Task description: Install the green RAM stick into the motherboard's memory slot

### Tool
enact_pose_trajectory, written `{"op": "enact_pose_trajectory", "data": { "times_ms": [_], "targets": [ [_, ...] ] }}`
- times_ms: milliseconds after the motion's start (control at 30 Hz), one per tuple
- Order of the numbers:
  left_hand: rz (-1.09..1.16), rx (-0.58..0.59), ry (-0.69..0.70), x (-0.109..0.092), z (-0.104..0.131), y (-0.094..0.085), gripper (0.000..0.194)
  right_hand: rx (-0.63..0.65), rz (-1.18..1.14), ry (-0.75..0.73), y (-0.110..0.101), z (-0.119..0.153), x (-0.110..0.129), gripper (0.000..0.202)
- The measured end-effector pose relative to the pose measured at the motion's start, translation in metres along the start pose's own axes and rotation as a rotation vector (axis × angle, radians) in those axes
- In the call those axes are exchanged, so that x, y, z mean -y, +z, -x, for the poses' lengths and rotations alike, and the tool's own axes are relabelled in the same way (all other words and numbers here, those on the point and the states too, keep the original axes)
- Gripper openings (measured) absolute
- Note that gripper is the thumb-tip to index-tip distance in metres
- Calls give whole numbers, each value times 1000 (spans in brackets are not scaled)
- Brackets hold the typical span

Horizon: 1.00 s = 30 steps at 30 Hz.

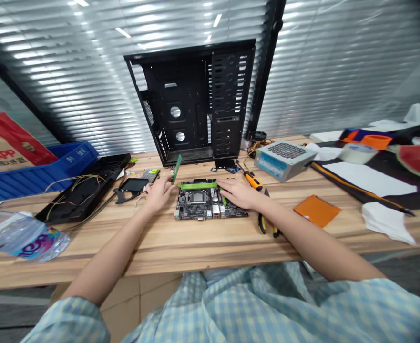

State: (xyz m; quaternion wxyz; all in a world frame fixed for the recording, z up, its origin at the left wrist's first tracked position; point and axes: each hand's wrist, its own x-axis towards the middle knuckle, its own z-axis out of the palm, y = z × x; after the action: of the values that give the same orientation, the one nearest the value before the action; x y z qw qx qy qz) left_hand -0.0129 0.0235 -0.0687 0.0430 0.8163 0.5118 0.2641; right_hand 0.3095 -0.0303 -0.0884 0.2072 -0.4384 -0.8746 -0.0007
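Observation:
A motherboard [197,209] with green memory slots lies flat on the wooden table in front of me. My left hand [158,193] is closed on the lower end of a green memory module [176,170], held tilted up just past the board's left end. My right hand [237,193] rests on the right part of the board with its fingers stretched out. Its fingertips are by the right end of the green slots, and they cover part of the board. The square processor [197,197] shows in the middle of the board.
A black computer case [188,105] stands behind the board. To the right are an orange screwdriver [253,181], pliers [261,223], a power supply [283,159] and an orange square [317,211]. Leftward lie a plastic bottle [24,236], a black panel [84,190] and a blue bin [34,171].

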Motion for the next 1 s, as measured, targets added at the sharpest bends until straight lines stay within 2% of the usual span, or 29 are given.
{"op": "enact_pose_trajectory", "data": {
  "times_ms": [167,233,500,767,1000],
  "targets": [
    [-143,34,-214,6,-2,-6,48,25,6,12,-2,0,1,51],
    [-188,63,-256,6,-1,-8,52,33,6,18,-3,0,2,51],
    [-346,160,-281,-10,3,-13,47,33,6,17,-3,0,2,53],
    [-435,200,-237,-8,3,-14,40,37,9,22,-3,0,3,54],
    [-423,171,-225,-2,2,-9,43,45,-4,30,-2,0,2,58]
  ]
}}
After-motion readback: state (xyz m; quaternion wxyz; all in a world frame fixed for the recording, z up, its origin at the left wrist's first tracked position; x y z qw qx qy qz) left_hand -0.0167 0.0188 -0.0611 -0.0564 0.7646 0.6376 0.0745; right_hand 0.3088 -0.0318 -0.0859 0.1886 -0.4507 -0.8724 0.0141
